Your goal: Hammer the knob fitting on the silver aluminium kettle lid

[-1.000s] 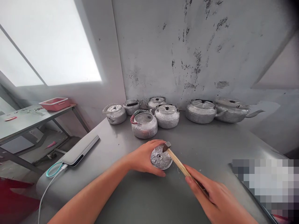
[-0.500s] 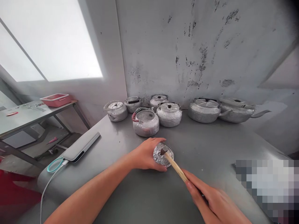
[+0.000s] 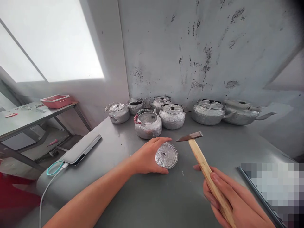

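A round, dented metal lid (image 3: 167, 155) with a small hole in its middle is gripped at its left edge by my left hand (image 3: 148, 156), thumb below and fingers above. My right hand (image 3: 228, 196) is wrapped round the wooden handle of a hammer (image 3: 201, 158). The hammer's dark head is raised to the upper right of the lid, apart from it. Just behind the lid stands a lidless kettle (image 3: 148, 128) with a red and black wrapped handle.
Several silver kettles (image 3: 173, 118) line the back of the grey table (image 3: 133, 196). A power bank (image 3: 82, 150) with a cable lies at the left. A device with a blurred-out screen (image 3: 261, 196) is at the right. A pink basket (image 3: 57, 101) sits on another table.
The hammer has moved off the lid, up and to the right, with my right hand. My left hand still holds the lid, whose middle hole is now uncovered.
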